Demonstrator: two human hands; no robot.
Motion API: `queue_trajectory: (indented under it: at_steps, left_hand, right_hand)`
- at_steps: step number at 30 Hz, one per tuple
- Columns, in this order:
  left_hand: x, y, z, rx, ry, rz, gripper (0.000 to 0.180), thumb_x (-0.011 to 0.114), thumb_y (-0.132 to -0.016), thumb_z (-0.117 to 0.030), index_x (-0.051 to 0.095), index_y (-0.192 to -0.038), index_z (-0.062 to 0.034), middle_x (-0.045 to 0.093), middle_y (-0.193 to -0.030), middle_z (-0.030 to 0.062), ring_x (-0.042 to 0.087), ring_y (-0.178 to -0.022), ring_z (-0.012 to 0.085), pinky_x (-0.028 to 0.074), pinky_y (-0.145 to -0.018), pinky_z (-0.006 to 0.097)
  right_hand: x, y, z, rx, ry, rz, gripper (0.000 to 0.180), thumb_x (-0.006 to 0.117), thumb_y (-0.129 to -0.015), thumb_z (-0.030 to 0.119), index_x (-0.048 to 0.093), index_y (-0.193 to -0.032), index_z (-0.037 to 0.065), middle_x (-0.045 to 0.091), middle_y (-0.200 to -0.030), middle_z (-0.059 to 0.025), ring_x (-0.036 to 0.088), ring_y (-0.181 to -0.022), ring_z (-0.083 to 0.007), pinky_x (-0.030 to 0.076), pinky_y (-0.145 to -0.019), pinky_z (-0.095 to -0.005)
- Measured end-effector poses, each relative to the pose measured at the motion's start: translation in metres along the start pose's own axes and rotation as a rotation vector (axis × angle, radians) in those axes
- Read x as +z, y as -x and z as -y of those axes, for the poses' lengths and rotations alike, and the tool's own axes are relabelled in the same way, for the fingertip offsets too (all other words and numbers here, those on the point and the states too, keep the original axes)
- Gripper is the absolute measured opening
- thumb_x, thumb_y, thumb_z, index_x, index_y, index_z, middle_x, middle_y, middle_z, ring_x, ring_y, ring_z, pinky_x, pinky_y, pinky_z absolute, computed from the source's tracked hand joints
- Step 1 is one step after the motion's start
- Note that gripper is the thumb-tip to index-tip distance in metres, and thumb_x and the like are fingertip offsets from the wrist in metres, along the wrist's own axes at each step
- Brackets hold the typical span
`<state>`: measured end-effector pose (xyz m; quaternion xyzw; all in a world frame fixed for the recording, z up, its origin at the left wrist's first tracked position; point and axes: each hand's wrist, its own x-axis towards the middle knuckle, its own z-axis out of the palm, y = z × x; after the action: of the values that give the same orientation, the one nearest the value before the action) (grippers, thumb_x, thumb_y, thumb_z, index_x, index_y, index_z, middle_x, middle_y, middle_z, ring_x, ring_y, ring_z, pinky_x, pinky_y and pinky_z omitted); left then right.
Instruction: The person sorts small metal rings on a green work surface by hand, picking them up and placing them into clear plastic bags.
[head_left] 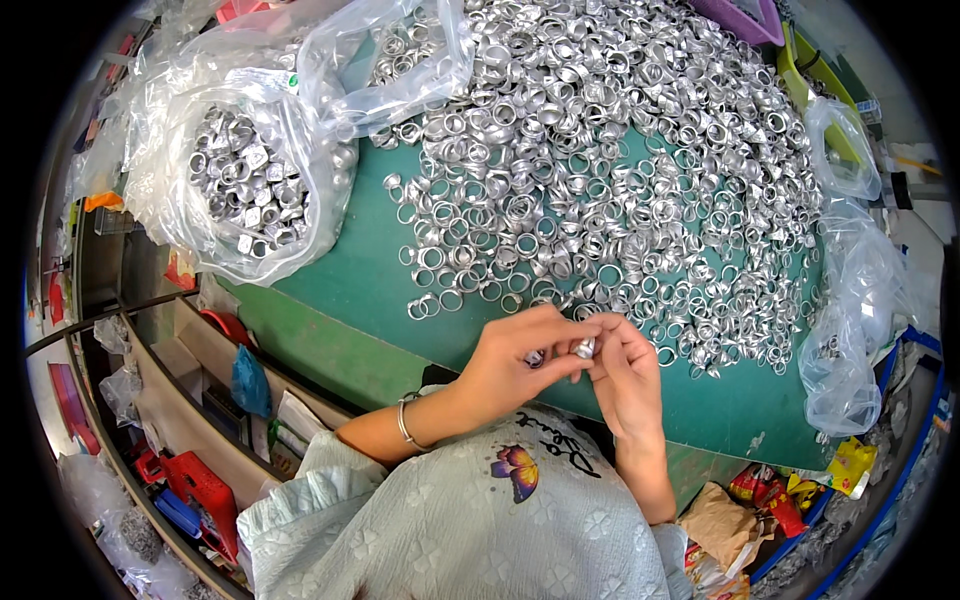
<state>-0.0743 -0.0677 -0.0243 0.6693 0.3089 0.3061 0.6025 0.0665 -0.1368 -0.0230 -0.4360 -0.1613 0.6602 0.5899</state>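
My left hand [505, 352] and my right hand [627, 375] meet above the near edge of the table. A small silver ring [585, 348] is pinched between the fingertips of both. A second bit of shiny metal [535, 357], likely another ring, shows inside the curled fingers of my left hand. Just beyond my hands spreads a large heap of loose silver rings [560, 225], thinning out toward me. Some of the right fingers are hidden behind the thumb and the palm.
The green tabletop [345, 305] bears an open clear plastic bag [325, 225] of chunkier rings at the left. Another clear bag [855, 330] lies along the right edge. A purple basket [765, 25] and a yellow-green basket [800, 60] stand far right. Drawers [190, 420] sit lower left.
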Motion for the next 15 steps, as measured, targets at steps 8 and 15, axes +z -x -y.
queue_trajectory:
  at_steps: [8, 15]
  left_hand:
    - [-0.013, 0.0, -0.013, -0.484, 0.385, 0.011, 0.023, 0.054, -0.089, -0.011, 0.058, -0.11, -0.0005, 0.053, -0.069, 0.0004, 0.044, -0.055, 0.0027, 0.032, -0.044, 0.018]
    - [-0.011, -0.005, 0.004, -0.639, 0.795, -0.027, 0.023, 0.046, -0.094, -0.015, 0.057, -0.108, 0.0001, 0.046, -0.065, -0.0011, 0.035, -0.051, 0.0037, 0.027, -0.044, 0.017]
  right_hand:
    - [-0.019, -0.011, 0.015, -0.193, 0.064, -0.182, 0.014, 0.041, -0.093, 0.006, 0.053, -0.097, 0.0, 0.05, -0.076, -0.0021, 0.048, -0.063, -0.0112, 0.041, -0.055, -0.0259]
    - [0.009, -0.061, 0.016, -0.49, 1.644, -0.329, 0.018, 0.064, -0.079, 0.015, 0.054, -0.085, 0.001, 0.054, -0.077, -0.0128, 0.056, -0.068, -0.0305, 0.044, -0.055, -0.0389]
